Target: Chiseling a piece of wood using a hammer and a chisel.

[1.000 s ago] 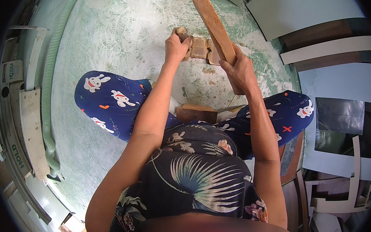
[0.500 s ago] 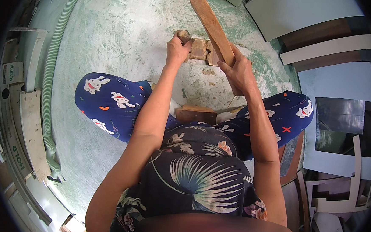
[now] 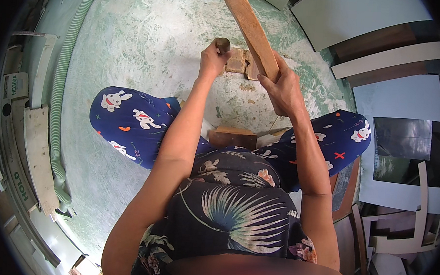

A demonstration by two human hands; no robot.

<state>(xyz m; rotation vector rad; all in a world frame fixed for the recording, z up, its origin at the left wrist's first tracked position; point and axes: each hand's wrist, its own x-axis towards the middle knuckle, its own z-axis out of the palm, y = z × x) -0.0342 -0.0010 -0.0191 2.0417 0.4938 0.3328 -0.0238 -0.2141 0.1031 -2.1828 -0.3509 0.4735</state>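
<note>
My left hand (image 3: 213, 62) is closed around a short, dark, round-ended piece that looks like a tool handle (image 3: 223, 44). Its lower end is hidden behind the fingers. In my right hand (image 3: 286, 88) is a long, flat wooden bar (image 3: 252, 28), gripped at its near end and slanting away to the upper left. Beneath both hands a worn wooden block (image 3: 235, 62) lies on the floor, with a dark notch near its middle. The left hand is at the block's left end, and the bar covers part of its right side.
Between my crossed legs sits a brown wooden block (image 3: 232, 138). A ribbed green hose (image 3: 66, 98) runs along the left, beside long boards (image 3: 40, 151). Sheets and offcuts of panel (image 3: 403, 98) are stacked along the right. The green floor (image 3: 135, 46) is scuffed white.
The round end of the handle has tipped a little to the right in my left hand. The bar's far end has shifted slightly farther away. My right hand stays nearly in place.
</note>
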